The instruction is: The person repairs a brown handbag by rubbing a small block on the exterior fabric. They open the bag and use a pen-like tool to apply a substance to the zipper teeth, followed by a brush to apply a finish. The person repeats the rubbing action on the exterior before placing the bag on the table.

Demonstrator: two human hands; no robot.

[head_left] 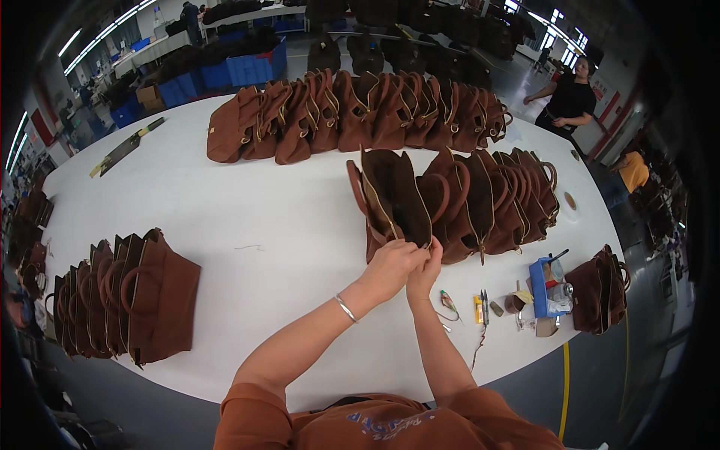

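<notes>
An open brown handbag (401, 199) with a dark lining and gold zip edges stands upright at the near left end of a row. At its near top corner, my left hand (395, 264) has its fingers closed on the bag's edge. My right hand (425, 268) pinches the same corner right beside it, so the two hands touch or nearly touch. The fingertips partly cover the spot they grip, and any small part between them is hidden. A silver bracelet (346, 307) circles my left wrist.
More brown handbags (517, 199) stand packed to the right, in a long back row (345, 112) and in a group (165, 307) at left. Small snips (448, 301), a yellow lighter (478, 309) and a blue bin (541, 289) lie right. A person (570, 97) stands beyond the white table (262, 202).
</notes>
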